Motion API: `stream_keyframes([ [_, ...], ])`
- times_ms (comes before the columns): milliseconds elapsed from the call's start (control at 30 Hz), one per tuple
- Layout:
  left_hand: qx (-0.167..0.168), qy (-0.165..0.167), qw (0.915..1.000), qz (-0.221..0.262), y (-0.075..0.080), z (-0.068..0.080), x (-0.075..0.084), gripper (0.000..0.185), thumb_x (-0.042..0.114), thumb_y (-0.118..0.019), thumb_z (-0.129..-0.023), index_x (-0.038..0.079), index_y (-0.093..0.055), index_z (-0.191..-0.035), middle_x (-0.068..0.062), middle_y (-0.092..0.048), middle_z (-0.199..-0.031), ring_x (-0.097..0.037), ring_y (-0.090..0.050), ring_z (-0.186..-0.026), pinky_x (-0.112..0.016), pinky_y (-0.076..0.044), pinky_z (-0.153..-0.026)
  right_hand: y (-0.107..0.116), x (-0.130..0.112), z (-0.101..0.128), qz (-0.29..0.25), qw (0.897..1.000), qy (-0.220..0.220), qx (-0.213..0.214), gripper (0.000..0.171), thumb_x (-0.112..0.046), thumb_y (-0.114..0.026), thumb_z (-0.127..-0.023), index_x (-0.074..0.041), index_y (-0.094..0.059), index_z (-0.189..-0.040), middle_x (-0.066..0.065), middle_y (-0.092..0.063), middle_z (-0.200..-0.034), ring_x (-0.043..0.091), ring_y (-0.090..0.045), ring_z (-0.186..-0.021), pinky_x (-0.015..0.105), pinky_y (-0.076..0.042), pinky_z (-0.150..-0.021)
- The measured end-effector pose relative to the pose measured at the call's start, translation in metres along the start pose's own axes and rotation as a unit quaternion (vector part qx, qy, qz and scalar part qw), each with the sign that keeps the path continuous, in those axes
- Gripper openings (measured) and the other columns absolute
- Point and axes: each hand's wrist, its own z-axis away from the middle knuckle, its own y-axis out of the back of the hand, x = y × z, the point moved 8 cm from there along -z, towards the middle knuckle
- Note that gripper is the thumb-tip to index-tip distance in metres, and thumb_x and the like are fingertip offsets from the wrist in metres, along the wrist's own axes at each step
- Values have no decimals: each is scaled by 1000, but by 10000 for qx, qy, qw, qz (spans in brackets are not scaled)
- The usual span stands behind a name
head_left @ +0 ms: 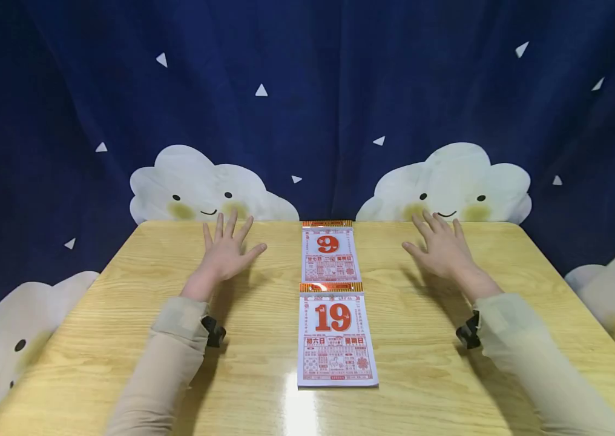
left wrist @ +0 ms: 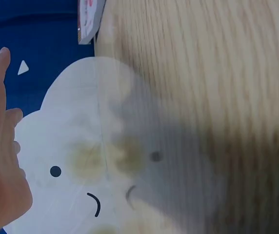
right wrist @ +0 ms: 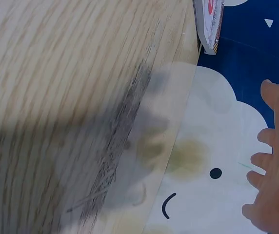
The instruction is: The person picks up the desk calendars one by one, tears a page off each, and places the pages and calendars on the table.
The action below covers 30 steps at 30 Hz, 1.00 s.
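Two tear-off calendars lie in a column down the middle of the table. The farther calendar shows a red 9 and reaches the back edge; the nearer calendar shows a red 19, its orange top strip meeting the other's lower end. To their left, my left hand hovers over the tabletop with fingers spread, holding nothing. My right hand is held likewise on the right side, apart from the calendars. Each wrist view catches only a corner of a calendar at the top, with the hand at the side edge.
The pale wooden table has a glossy surface with a bright reflection near the front. Behind it hangs a dark blue curtain with white triangles and smiling clouds. A dark band with a small device sits on each wrist.
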Motion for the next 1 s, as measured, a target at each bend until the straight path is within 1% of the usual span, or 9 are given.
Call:
stream_keyframes([
  [200, -133, -21, 9988, 472, -9, -4, 10, 77, 65, -33, -86, 21, -15, -147, -13, 3, -153, -38, 13, -136, -62, 15, -103, -4, -2, -2, -144, 9999, -2, -50, 70, -50, -37, -92, -5, -24, -143, 22, -17, -148, 43, -16, -133, 63, -1, -106],
  [300, -196, -29, 9968, 774, -12, -5, 17, 75, 59, -38, -88, 16, -18, -146, -15, -2, -152, -39, 9, -137, -63, 11, -104, -6, -5, -4, -253, 9997, -5, -33, 66, -47, -39, -93, -3, -29, -141, 24, -21, -146, 46, -23, -129, 62, -13, -105],
  [400, -175, 6, 9954, 938, -15, -7, 22, 73, 52, -43, -89, 10, -23, -145, -18, -11, -151, -41, -4, -137, -62, 3, -107, -10, -12, -8, -333, 9994, -5, -125, 63, -45, -40, -93, -2, -33, -139, 25, -26, -143, 48, -31, -125, 61, -27, -99],
  [433, -172, 23, 9948, 1006, -16, -7, 23, 72, 50, -44, -89, 8, -25, -144, -19, -15, -150, -41, -9, -136, -60, -3, -108, -12, -14, -9, -347, 9993, -1, -169, 62, -44, -39, -93, -2, -34, -139, 25, -28, -142, 48, -33, -123, 61, -30, -97],
  [567, -226, 161, 9882, 1509, -25, -10, 27, 68, 45, -47, -90, 5, -29, -141, -20, -27, -145, -39, -26, -132, -53, -21, -108, -21, -25, -14, -433, 9981, -28, -427, 60, -43, -39, -94, -3, -36, -138, 24, -34, -139, 45, -38, -120, 61, -34, -94],
  [700, -282, 348, 9805, 1914, -35, -12, 28, 62, 41, -49, -90, 5, -35, -139, -19, -33, -143, -36, -30, -131, -48, -26, -108, -29, -36, -18, -550, 9969, -59, -563, 55, -40, -41, -94, -4, -40, -135, 22, -39, -135, 43, -42, -118, 58, -39, -91],
  [833, -218, 427, 9753, 2155, -42, -15, 32, 52, 32, -51, -90, 2, -45, -132, -21, -47, -130, -34, -47, -119, -46, -38, -99, -36, -45, -23, -812, 9950, -111, -564, 47, -33, -42, -94, -3, -47, -130, 21, -44, -131, 39, -49, -112, 54, -43, -87],
  [933, -129, 485, 9725, 2276, -45, -16, 37, 45, 26, -52, -90, 0, -50, -126, -21, -57, -115, -31, -58, -99, -42, -47, -86, -42, -52, -27, -1087, 9924, -119, -568, 43, -28, -44, -93, -1, -52, -125, 21, -47, -124, 35, -54, -105, 50, -45, -85],
  [1000, -90, 627, 9676, 2446, -48, -17, 39, 41, 23, -53, -90, 0, -52, -124, -19, -61, -106, -27, -62, -85, -38, -49, -78, -47, -58, -31, -1297, 9897, -120, -599, 41, -25, -46, -92, 0, -54, -122, 20, -52, -117, 32, -56, -99, 47, -47, -82],
])
